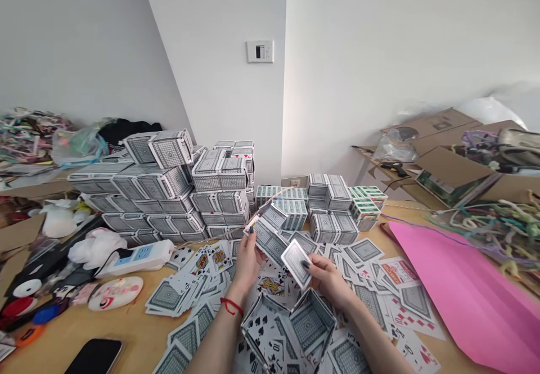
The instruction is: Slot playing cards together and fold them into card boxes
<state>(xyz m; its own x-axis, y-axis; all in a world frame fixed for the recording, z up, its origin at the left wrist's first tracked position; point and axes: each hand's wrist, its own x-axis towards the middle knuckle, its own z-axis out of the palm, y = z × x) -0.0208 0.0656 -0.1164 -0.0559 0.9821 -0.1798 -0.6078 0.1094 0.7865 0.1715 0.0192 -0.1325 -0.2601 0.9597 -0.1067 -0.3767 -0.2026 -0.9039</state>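
Note:
My left hand grips a strip of joined playing cards, grey patterned backs up, which slants away from me. Between the thumb and fingers of my right hand is a single playing card, back showing, close to the strip's near end. Below both hands sits an open hollow frame built from cards, with loose cards visible inside it. Loose playing cards lie spread around my arms, some face up. Large piles of folded card blocks stand behind on the left, with a smaller pile of blocks right of centre.
Green-and-white boxes stand at the back. A pink sheet covers the right side of the table. On the left are a power strip, a phone and a pinkish-white pouch. Cardboard boxes with tangled cords stand far right.

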